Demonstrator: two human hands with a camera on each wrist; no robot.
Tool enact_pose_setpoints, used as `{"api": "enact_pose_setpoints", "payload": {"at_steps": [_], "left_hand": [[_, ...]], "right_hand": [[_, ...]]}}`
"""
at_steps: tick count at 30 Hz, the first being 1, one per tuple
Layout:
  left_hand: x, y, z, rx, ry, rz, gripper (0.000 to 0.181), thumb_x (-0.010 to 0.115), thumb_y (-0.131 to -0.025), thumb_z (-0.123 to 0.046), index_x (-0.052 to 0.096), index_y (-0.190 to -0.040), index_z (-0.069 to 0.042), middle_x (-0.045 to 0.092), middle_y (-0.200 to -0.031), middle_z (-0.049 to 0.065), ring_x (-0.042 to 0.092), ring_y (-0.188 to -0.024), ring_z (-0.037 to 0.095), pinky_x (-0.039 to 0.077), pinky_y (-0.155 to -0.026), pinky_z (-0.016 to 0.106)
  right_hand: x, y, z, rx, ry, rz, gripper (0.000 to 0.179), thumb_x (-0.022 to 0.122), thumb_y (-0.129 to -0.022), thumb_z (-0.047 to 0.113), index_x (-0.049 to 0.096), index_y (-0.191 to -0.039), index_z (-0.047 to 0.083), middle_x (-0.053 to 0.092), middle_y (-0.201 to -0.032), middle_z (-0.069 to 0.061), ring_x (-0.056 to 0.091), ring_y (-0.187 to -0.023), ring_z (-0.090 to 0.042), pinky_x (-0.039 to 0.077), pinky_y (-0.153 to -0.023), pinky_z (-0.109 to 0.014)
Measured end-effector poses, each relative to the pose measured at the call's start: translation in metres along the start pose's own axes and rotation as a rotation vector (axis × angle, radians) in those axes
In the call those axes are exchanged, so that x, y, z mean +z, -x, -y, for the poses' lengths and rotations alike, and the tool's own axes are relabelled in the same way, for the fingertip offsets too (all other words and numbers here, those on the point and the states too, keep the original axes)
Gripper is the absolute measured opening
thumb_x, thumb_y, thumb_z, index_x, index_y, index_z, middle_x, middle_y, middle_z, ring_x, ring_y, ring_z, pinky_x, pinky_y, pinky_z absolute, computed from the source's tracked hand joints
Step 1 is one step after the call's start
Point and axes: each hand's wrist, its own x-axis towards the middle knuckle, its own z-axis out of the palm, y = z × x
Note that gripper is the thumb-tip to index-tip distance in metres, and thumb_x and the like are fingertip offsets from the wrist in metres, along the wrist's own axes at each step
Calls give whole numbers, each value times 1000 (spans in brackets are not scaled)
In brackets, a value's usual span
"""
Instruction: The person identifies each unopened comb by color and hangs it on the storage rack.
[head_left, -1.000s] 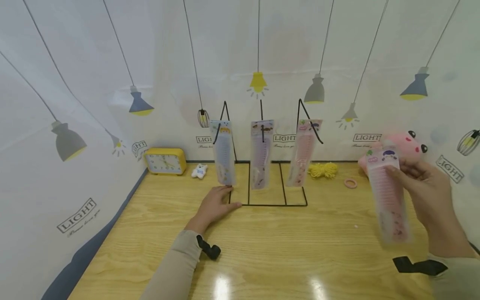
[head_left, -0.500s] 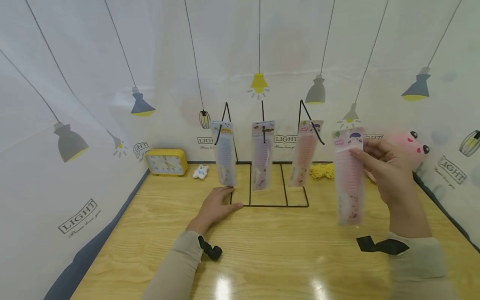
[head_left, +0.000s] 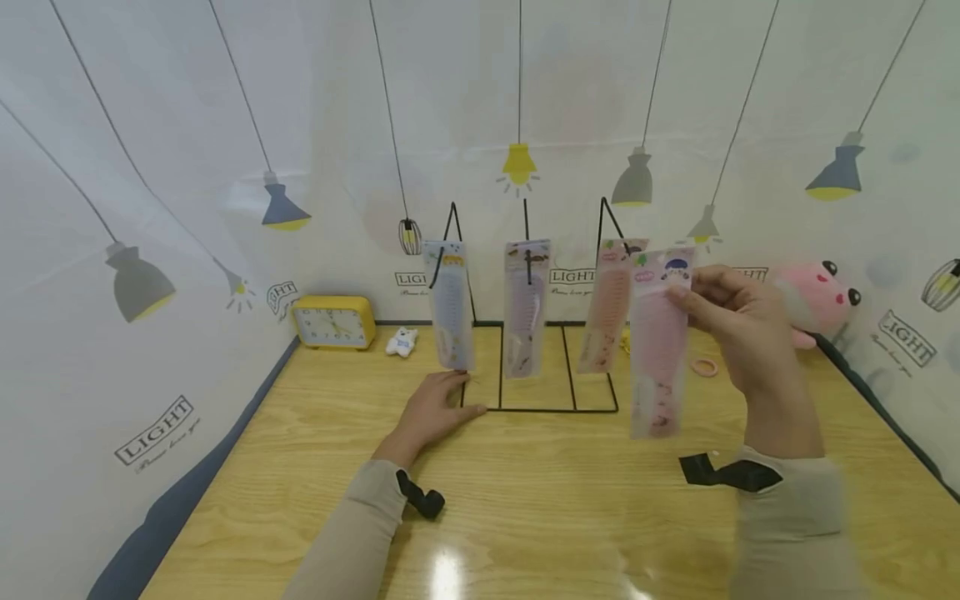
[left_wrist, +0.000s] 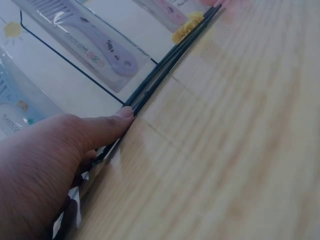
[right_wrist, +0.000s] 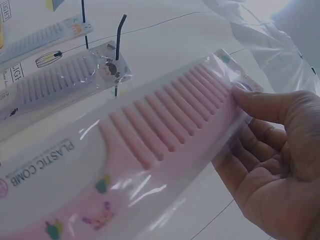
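My right hand (head_left: pixel 742 333) pinches a pink plastic comb (head_left: pixel 660 350) in a clear packet by its upper right edge. The packet hangs upright just right of the black wire rack (head_left: pixel 558 410). In the right wrist view the pink comb (right_wrist: pixel 165 125) spans the picture, thumb on its front. My left hand (head_left: pixel 431 417) holds the rack's front left corner, with the thumb (left_wrist: pixel 107 127) along the front rod. On the rack's hooks hang packets with a blue comb (head_left: pixel 451 312), a purple comb (head_left: pixel 525 317) and another pink comb (head_left: pixel 607 312), partly behind the held packet.
At the back left of the wooden table (head_left: pixel 480 517) stand a yellow alarm clock (head_left: pixel 333 322) and a small white bear figure (head_left: pixel 402 342). A pink ring (head_left: pixel 704 367) and a pink plush toy (head_left: pixel 813 296) lie behind my right hand. Yellow yarn (left_wrist: pixel 189 27) lies behind the rack.
My right hand has carried the packaged pink comb leftward from the plush toy to beside the rack's right hook. My left hand has stayed at the rack's corner.
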Motion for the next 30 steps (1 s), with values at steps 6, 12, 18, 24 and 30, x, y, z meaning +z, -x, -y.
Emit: {"api": "enact_pose_setpoints", "payload": {"at_steps": [6,12,18,24,30], "left_hand": [[1,2,-1,-3,5,14,76,69,-88,-60,54,-146,-13,49,-151,7,42,-139,30,34,-114,49],[-3,2,-1,-11,-6,7,77,68,-88,-61,54,-147,-14,48,-151,6,42,-139,29,34,-115,49],[-5,0,0,-26,-3,13,78,68,-88,-62,53,-148,-15,47,-152,5,41,-141,28,33,-115,49],[-3,0,2,-38,-11,30,80,67,-87,-65,51,-149,-17,46,-154,2,39,-142,26,32,-117,46],[-2,0,1,-33,-5,29,79,68,-87,-64,52,-149,-16,46,-153,2,39,-142,27,32,-116,47]], "right_hand": [[-5,1,-10,91,96,98,4,65,-94,-7,64,-98,-8,72,-89,-6,70,-82,-16,60,-74,-28],[-12,-1,-16,144,137,120,6,67,-94,-3,65,-100,-5,73,-89,-5,71,-83,-16,60,-76,-28],[-16,-2,-21,164,136,151,4,66,-95,-4,67,-98,-3,73,-87,-5,71,-79,-16,60,-74,-28],[-18,-3,-26,166,153,152,4,66,-95,-3,68,-98,-4,73,-87,-5,71,-79,-15,60,-75,-27],[-20,-3,-29,155,123,131,4,65,-96,-3,66,-97,-6,73,-88,-5,72,-81,-16,60,-75,-28]]}}
